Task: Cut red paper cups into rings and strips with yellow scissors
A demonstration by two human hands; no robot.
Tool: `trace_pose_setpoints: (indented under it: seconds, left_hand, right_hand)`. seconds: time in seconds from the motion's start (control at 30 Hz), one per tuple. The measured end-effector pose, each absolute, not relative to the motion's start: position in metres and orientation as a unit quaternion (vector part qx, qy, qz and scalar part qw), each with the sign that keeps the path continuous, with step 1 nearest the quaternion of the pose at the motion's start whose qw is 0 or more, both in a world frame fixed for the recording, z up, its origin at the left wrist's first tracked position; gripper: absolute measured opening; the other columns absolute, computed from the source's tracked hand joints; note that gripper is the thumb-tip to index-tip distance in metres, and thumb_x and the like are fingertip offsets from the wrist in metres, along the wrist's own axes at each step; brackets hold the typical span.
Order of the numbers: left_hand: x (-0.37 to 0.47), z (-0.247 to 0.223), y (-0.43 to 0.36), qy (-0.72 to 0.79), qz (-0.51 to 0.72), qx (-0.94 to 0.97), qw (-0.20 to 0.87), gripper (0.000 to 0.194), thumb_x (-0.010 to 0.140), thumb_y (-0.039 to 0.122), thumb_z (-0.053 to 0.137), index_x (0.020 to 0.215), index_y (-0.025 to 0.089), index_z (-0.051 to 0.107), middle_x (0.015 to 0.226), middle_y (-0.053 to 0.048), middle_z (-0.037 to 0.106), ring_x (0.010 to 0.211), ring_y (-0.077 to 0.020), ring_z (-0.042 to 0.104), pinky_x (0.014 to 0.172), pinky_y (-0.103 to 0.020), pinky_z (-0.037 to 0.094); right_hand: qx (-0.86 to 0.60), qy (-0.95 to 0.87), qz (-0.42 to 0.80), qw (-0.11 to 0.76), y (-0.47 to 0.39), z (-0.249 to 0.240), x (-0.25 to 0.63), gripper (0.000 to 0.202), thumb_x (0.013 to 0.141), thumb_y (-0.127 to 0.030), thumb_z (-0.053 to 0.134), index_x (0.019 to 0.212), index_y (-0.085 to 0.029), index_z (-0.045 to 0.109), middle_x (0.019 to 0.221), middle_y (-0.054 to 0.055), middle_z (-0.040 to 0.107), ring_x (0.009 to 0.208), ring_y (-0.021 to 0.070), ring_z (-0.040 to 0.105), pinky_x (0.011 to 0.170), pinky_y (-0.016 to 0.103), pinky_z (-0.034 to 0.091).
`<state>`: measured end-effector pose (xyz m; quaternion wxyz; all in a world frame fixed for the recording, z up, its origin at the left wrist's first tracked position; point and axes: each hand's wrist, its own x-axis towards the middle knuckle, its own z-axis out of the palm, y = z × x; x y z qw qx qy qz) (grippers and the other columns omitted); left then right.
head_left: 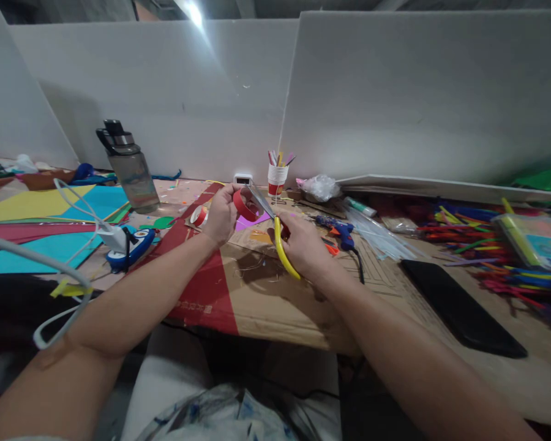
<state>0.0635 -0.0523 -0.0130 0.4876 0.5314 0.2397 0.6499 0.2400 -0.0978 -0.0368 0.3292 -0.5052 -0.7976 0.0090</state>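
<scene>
Pinched in my left hand (pixel 221 215) is a red ring (pixel 239 207) that looks like a cut band of paper cup or a roll of tape; which one I cannot tell. My right hand (pixel 302 245) grips a pair of scissors (pixel 284 257) by the yellow handles. The scissors' blades reach up and left to the ring's right edge; whether they touch it is unclear. Beside my left wrist, a red and white round piece (pixel 198 215) lies on the table. Purple paper (pixel 245 223) lies under the ring.
Behind my hands stands a stack of paper cups (pixel 278 174) holding pens. A blue glue gun (pixel 342 231), a black phone (pixel 461 306) and coloured pipe cleaners (pixel 468 226) lie right. Left are a water bottle (pixel 131 168), a power strip (pixel 131 250) and coloured sheets (pixel 22 251).
</scene>
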Motion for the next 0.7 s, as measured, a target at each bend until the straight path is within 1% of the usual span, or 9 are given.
trace_pose_setpoints:
  seconds: [0.1,0.2,0.37,0.57,0.7]
  left_hand:
    - [0.0632,-0.0114,-0.054,0.246,0.638,0.524,0.508,0.026,0.074,0.03,0.076,0.075,0.018,0.053,0.065,0.003,0.059,0.056,-0.009,0.058,0.059,-0.024,0.049]
    - [0.0625,-0.0099,-0.0547,0.248,0.633,0.524,0.514,0.024,0.074,0.026,0.075,0.077,0.018,0.052,0.066,0.003,0.057,0.057,-0.0094,0.059,0.059,-0.025,0.05]
    - [0.064,-0.0083,-0.0557,0.268,0.649,0.534,0.471,0.025,0.074,0.028,0.074,0.077,0.019,0.051,0.064,0.004,0.058,0.054,-0.0102,0.058,0.055,-0.025,0.049]
    - [0.0636,-0.0107,-0.0538,0.257,0.65,0.537,0.472,0.028,0.072,0.031,0.077,0.08,0.017,0.054,0.067,0.002,0.063,0.054,-0.0111,0.061,0.058,-0.027,0.052]
    - [0.0632,-0.0103,-0.0535,0.245,0.645,0.541,0.481,0.027,0.07,0.029,0.079,0.077,0.016,0.056,0.065,0.002,0.062,0.053,-0.0099,0.06,0.057,-0.025,0.05]
  right_hand:
    - [-0.498,-0.8,0.009,0.335,-0.0974,-0.0372,0.2407,0.033,0.088,-0.029,0.051,0.115,-0.015,0.065,0.092,0.011,0.067,0.08,0.0232,0.056,0.073,0.034,0.043]
    - [-0.498,-0.798,0.009,0.34,-0.0969,-0.0377,0.2411,0.037,0.088,-0.03,0.052,0.119,-0.015,0.064,0.095,0.012,0.067,0.083,0.0244,0.057,0.075,0.035,0.044]
    - [-0.501,-0.796,0.017,0.34,-0.0982,-0.0377,0.2405,0.039,0.088,-0.03,0.053,0.122,-0.014,0.064,0.095,0.012,0.067,0.08,0.0236,0.057,0.074,0.035,0.044]
    - [-0.498,-0.798,0.01,0.341,-0.0973,-0.0388,0.2413,0.037,0.089,-0.032,0.054,0.119,-0.013,0.065,0.094,0.012,0.066,0.081,0.0235,0.055,0.076,0.035,0.044]
    - [-0.495,-0.8,0.006,0.339,-0.096,-0.0389,0.2423,0.033,0.089,-0.033,0.054,0.113,-0.015,0.067,0.09,0.011,0.066,0.079,0.0232,0.055,0.074,0.035,0.044]
